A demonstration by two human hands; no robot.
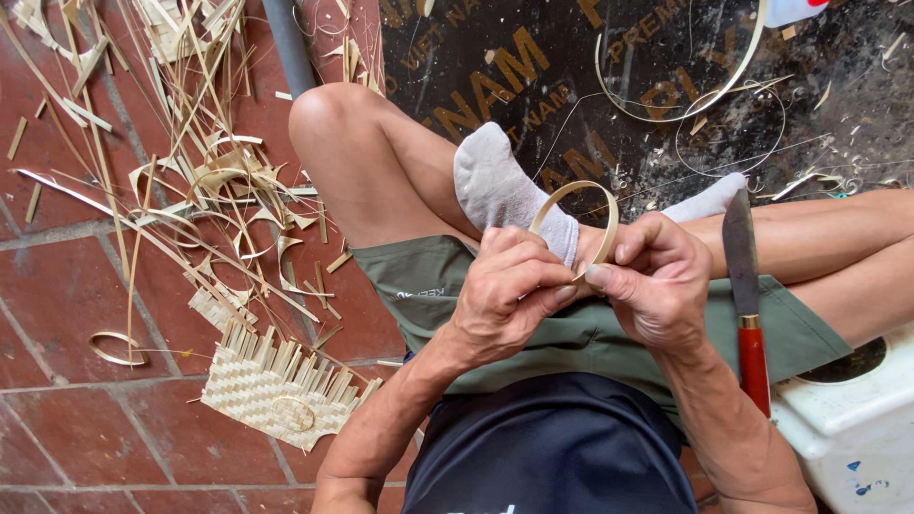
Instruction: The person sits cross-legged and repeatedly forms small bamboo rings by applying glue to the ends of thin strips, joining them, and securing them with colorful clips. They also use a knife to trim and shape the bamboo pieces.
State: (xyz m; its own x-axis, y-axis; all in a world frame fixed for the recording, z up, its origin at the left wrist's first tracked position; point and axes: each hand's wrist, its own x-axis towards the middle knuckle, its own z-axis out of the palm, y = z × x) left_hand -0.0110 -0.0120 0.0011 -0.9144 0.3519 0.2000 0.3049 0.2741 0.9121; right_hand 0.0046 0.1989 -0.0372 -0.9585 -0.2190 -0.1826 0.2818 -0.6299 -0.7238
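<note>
A thin bamboo strip bent into a small hoop point(581, 206) is held over my lap by both hands. My left hand point(509, 286) grips the hoop's lower left part with closed fingers. My right hand point(657, 276) pinches the hoop's lower right side between thumb and fingers. The hoop's bottom is hidden behind my fingers. I sit with legs crossed, a grey sock point(500, 186) just behind the hoop.
A knife with a red handle point(747, 305) rests on my right thigh. A woven bamboo mat piece point(276, 381) and loose bamboo strips point(190, 190) lie on the red tile floor at left. Larger bamboo hoops point(705, 100) lie on a dark sheet ahead. A white container point(857, 419) stands at right.
</note>
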